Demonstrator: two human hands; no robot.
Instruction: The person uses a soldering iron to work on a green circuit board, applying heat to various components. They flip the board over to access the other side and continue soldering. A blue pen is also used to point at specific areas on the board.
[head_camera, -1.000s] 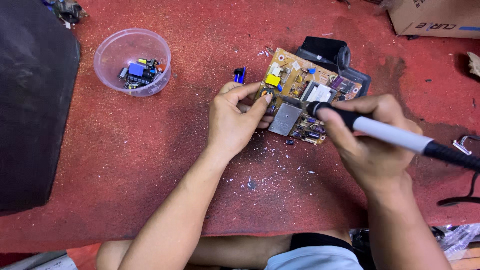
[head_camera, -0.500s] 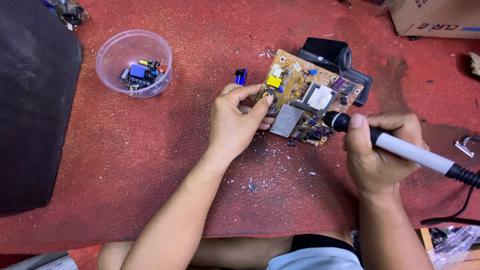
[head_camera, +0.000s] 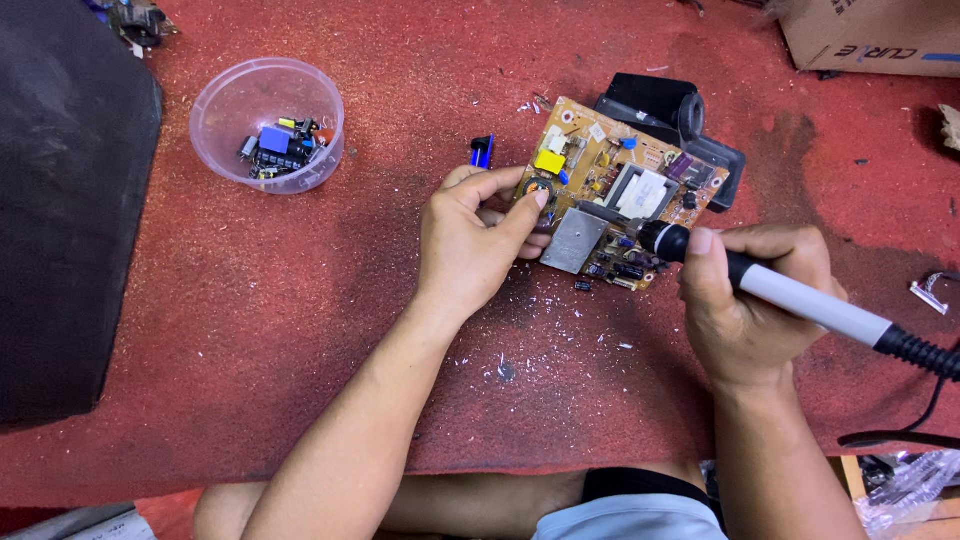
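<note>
in the head view i see my left hand (head_camera: 470, 240) curled around the left edge of a tan circuit board (head_camera: 610, 190), thumb pressed on a round ringed coil near that edge, fingers tucked under the board. the board lies tilted on the red table (head_camera: 250, 300), a little right of the middle, with a grey metal heat sink at its lower corner and a white-topped transformer near its centre. my right hand (head_camera: 750, 300) is wrapped shut around a soldering iron (head_camera: 800, 300), white barrel, black grip collar, its tip end touching the board's lower right part among small dark components. the iron's black cord (head_camera: 925, 350) runs off to the right. a black plastic housing (head_camera: 660, 105) lies just behind the board, touching it. a small blue and black part (head_camera: 482, 151) sits just left of the board. well to the left stands a clear round bowl (head_camera: 215, 110) holding loose electronic parts. a cardboard box (head_camera: 870, 35) is at the top right corner.
</note>
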